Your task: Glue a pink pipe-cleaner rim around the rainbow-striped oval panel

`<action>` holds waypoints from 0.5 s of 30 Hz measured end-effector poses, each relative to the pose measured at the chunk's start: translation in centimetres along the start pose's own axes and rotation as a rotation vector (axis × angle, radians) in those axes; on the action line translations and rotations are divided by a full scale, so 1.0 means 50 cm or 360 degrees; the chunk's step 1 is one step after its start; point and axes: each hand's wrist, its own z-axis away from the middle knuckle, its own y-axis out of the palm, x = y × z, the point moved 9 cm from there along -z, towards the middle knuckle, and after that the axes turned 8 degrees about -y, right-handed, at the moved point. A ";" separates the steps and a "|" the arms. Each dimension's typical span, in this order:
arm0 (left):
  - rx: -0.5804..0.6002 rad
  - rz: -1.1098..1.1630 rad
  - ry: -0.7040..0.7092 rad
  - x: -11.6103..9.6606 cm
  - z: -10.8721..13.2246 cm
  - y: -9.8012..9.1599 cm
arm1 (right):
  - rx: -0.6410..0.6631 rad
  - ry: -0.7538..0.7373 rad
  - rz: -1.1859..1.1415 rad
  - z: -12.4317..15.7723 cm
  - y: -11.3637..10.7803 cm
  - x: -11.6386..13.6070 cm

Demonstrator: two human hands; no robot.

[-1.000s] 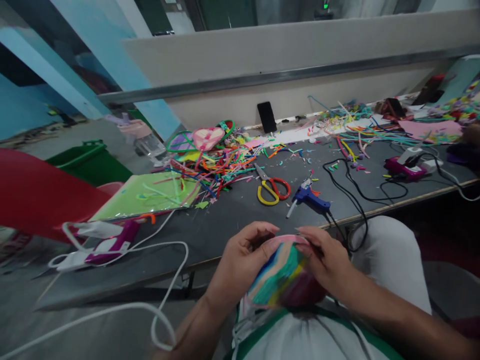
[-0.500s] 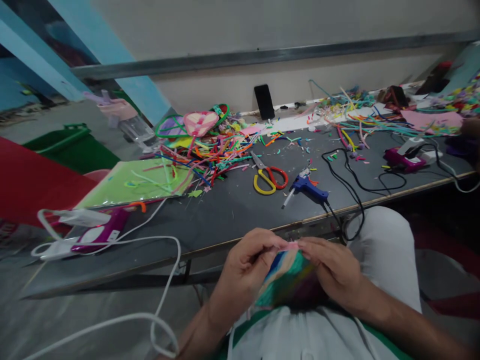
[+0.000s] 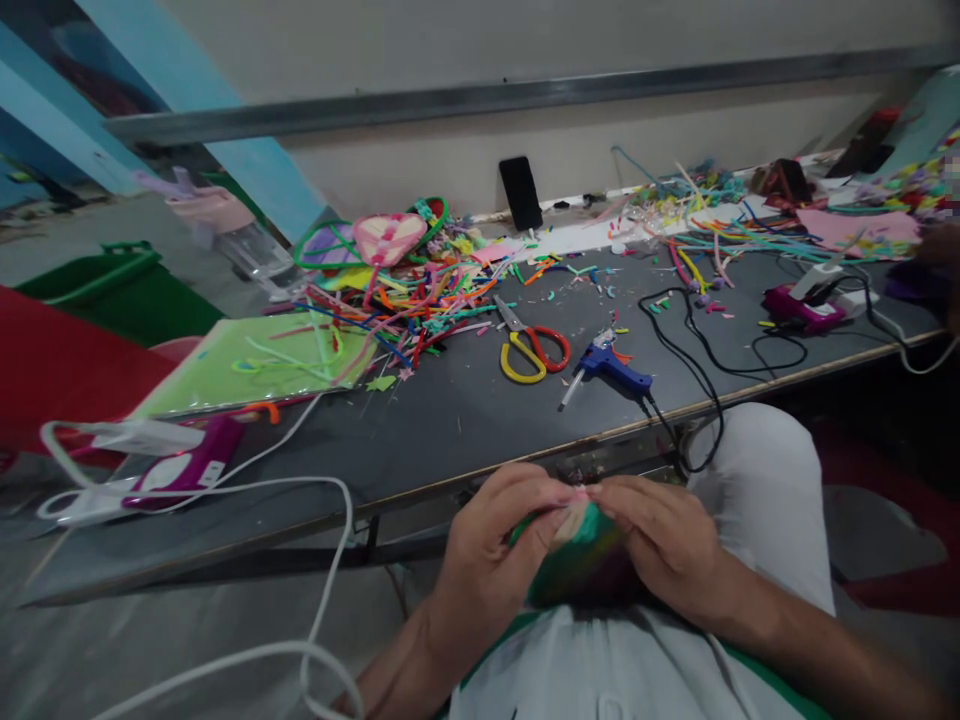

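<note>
Both my hands meet over my lap, just below the table's front edge. My left hand [image 3: 499, 545] and my right hand [image 3: 664, 545] are closed around a soft, fuzzy multicoloured craft piece [image 3: 581, 560] with teal, cream and purple bands. The fingertips of both hands pinch together at a pink strip on its top edge. Most of the piece is hidden between the palms.
On the grey table [image 3: 450, 420] lie yellow-and-red scissors [image 3: 532, 350], a blue glue gun [image 3: 611, 365] with a black cable, a heap of coloured pipe cleaners [image 3: 405, 300], green sheets [image 3: 262, 365], a purple glue gun [image 3: 176, 470] with a white cord, and a black phone [image 3: 520, 192] against the wall.
My hands have drawn closer together and sunk lower over my lap, covering more of the multicoloured piece. The view has tilted slightly down and shifted.
</note>
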 end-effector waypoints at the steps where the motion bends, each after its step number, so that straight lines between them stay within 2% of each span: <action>1: -0.0005 -0.0008 0.0002 0.003 0.002 0.000 | 0.0001 -0.0011 0.0001 0.000 0.000 0.001; 5: -0.0003 -0.0037 0.0032 0.012 0.008 0.002 | -0.0037 0.0002 -0.0009 0.000 0.000 0.002; 10: 0.0010 -0.0099 0.0093 0.012 0.019 0.002 | -0.0122 0.0347 0.0064 0.010 -0.009 -0.022; 13: 0.0010 -0.0119 0.0154 0.004 0.025 0.003 | -0.0211 0.0223 0.0065 0.009 -0.022 -0.006; 15: 0.0008 -0.0143 0.0187 -0.001 0.028 0.003 | -0.0179 0.0164 0.0083 0.010 -0.021 -0.001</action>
